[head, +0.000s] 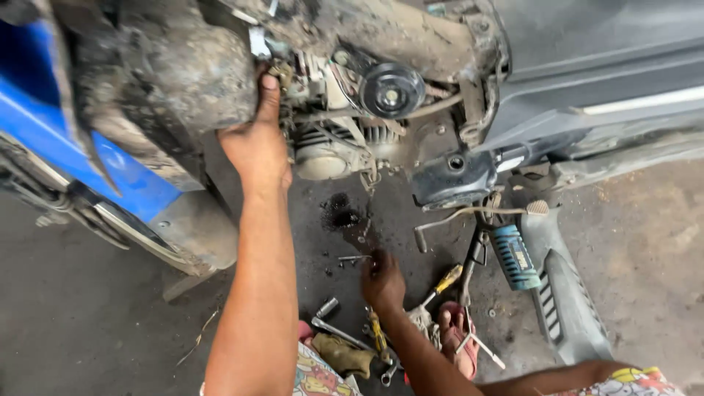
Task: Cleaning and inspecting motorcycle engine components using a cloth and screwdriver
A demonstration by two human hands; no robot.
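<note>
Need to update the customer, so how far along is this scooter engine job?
Done: the side cover lies off on the floor and the engine is exposed. In hand: the left hand grips up at the engine while the right hand reaches for a small bolt on the oily floor. Left: tools lie scattered and the cover is not refitted.

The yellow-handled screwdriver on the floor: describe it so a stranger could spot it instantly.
Start at the motorbike engine and drop to the oil-stained floor below it, where tools lie scattered. Just right of the right hand, which reaches down among them, lies the screwdriver, slanted. Its yellow-and-black handle sets it apart from the bare metal wrenches nearby.
</note>
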